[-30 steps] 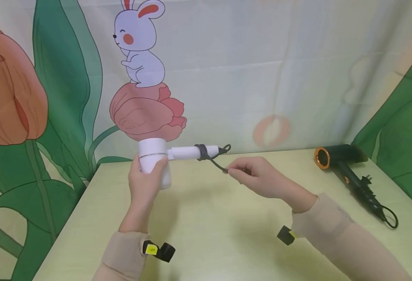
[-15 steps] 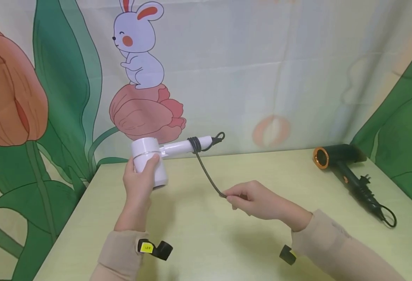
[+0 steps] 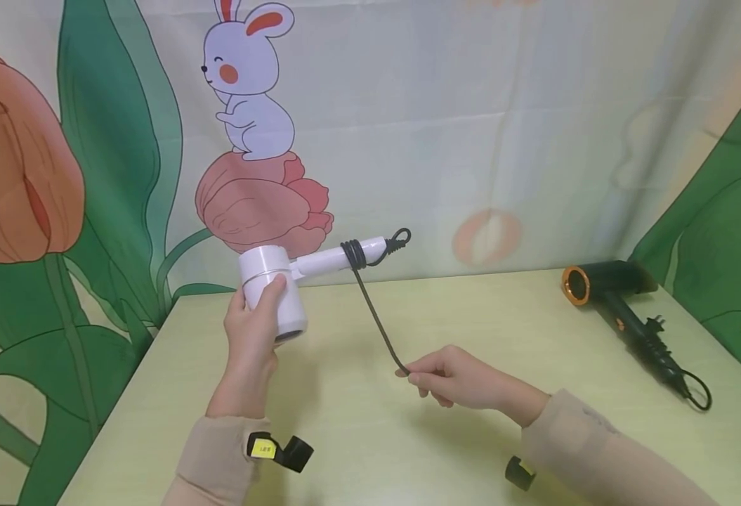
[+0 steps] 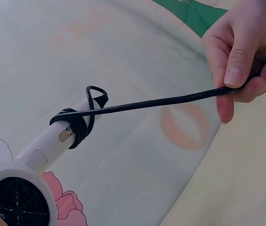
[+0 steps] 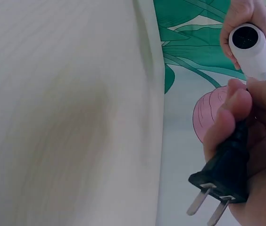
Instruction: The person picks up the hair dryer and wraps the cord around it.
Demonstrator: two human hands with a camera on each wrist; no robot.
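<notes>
My left hand point(image 3: 253, 327) grips the barrel of a white hair dryer point(image 3: 265, 281), held above the table with its handle pointing right. A black power cord point(image 3: 354, 254) is wound in several turns round that handle, with a small loop at its end. From the coil the cord runs taut down to my right hand point(image 3: 465, 379), which pinches it between thumb and fingers. In the right wrist view, a two-pin plug point(image 5: 222, 172) lies within that same hand. The left wrist view shows the dryer's dark round grille point(image 4: 19, 203) and the stretched cord point(image 4: 161, 101).
A black hair dryer point(image 3: 623, 309) with an orange ring lies at the table's right side, its cord bundled along the handle. The pale table point(image 3: 357, 436) meets a printed curtain point(image 3: 408, 140) at the back. Small black cameras sit at both cuffs.
My right hand has moved down and toward me, drawing out a longer stretch of cord. The dryer's handle has tilted upward at its end. My left hand keeps its grip.
</notes>
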